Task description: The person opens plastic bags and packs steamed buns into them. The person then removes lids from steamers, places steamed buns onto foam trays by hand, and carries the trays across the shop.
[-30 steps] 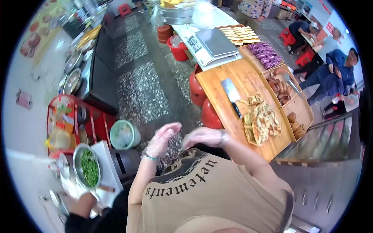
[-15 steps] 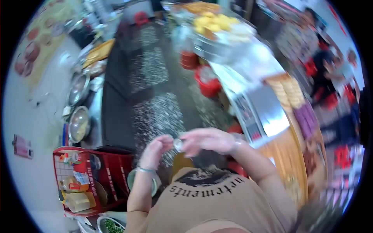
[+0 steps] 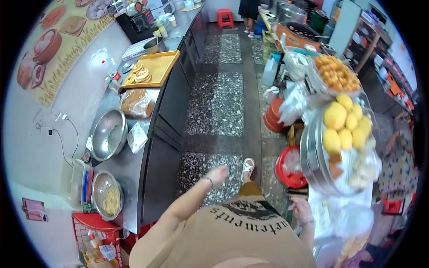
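Note:
My left hand [image 3: 218, 176] hangs over the speckled floor in front of my body, its back turned up and a band around the wrist. Its fingers are blurred and partly hidden, so their closure is unclear. Low on the right is my right hand [image 3: 302, 211], fingers loosely bent and apart, with nothing visible in it. It is beside the right counter's edge, below a red bucket [image 3: 290, 169] holding a pale plastic bag. Metal steamer trays [image 3: 308, 154] bearing yellow buns [image 3: 344, 123] stand on that counter, forward of this hand.
Along the left counter [image 3: 134, 178] are a metal bowl [image 3: 110, 135], a bowl with pale shreds [image 3: 111, 201], a wrapped brown block [image 3: 136, 103] and a yellow tray [image 3: 167, 67] with pastries. A red stool [image 3: 225, 18] and a person [image 3: 248, 13] are at the aisle's far end.
My hands, close together in front of my chest before, have parted; the right has dropped towards the right counter. The view has moved forward along the aisle, bringing the buns nearer.

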Demonstrator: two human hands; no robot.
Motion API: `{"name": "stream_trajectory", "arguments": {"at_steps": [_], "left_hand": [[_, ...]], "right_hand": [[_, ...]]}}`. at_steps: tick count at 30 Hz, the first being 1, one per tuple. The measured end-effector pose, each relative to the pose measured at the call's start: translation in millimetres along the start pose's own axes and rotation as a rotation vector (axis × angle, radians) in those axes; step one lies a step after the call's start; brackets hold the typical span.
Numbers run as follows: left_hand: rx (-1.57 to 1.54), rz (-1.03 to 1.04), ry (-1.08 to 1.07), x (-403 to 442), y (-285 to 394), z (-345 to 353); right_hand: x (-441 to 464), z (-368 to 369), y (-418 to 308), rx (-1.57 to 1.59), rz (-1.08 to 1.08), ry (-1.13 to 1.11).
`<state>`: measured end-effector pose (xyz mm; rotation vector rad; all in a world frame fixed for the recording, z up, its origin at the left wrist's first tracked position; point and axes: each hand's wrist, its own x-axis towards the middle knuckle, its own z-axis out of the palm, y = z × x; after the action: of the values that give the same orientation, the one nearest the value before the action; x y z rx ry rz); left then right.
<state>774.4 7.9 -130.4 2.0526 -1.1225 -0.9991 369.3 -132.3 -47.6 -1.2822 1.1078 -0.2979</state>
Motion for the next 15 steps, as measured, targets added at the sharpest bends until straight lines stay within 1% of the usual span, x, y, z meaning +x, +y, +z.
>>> {"name": "stream_trajectory", "arguments": {"at_steps": [1,2,3,4,5,6,7,8,9,10,11,12,13,14,15], "left_hand": [[-0.098,-0.006,0.059,37.3,7.3,-17.1],[-0.080,0.009,0.091,71.2,4.7,-35.5],[-0.060,0.034,0.134,110.1,-2.7,-63.5],[-0.082,-0.082,0.106,139.0,-20.0,-81.7],[-0.160,-0.354,0.109,146.5,-0.6,-108.2],[0.052,-0.363,0.130,164.0,-46.9,-114.5],[0.252,-0.372,-0.108,170.8,-36.6,-150.0],[0.684,-0.164,-0.627,191.6,-108.5,-149.6],[0.694,0.006,-0.584,188.4,-144.2,-163.4],[0.381,-0.549,-0.352,194.8,-148.5,-178.9],[0.525,-0.606,-0.472,210.4,-141.9,-202.4],[0.667,-0.671,-0.609,220.0,-144.7,-221.6],[0.618,-0.715,-0.679,229.8,-193.4,-219.8],[0.571,-0.762,-0.757,249.7,-243.7,-213.9],[0.552,-0.719,-0.705,281.3,-268.4,-223.9]], "right_hand": [[53.1,4.3,-3.6,-0.056,0.080,0.014],[113.4,5.8,-11.9,-0.121,0.142,0.028],[181.4,7.0,-12.7,-0.254,0.096,0.021],[256.6,15.8,-25.2,-0.477,0.115,-0.035],[336.3,22.4,-27.5,-0.773,0.048,-0.102],[408.3,36.5,-36.3,-1.054,-0.027,-0.170],[466.6,58.4,-68.1,-0.899,-0.084,-0.312],[525.7,80.8,-112.2,-0.756,-0.129,-0.448],[548.2,119.6,-209.4,-0.660,0.163,-0.458],[607.1,144.5,-243.2,-0.762,0.110,-0.486],[672.9,160.9,-268.0,-0.777,0.092,-0.481],[730.4,181.5,-285.3,-0.774,-0.004,-0.466],[779.8,199.8,-303.3,-0.765,-0.098,-0.454],[820.0,209.9,-322.6,-0.674,-0.061,-0.399],[850.2,226.7,-358.8,-0.575,-0.024,-0.339]]}}
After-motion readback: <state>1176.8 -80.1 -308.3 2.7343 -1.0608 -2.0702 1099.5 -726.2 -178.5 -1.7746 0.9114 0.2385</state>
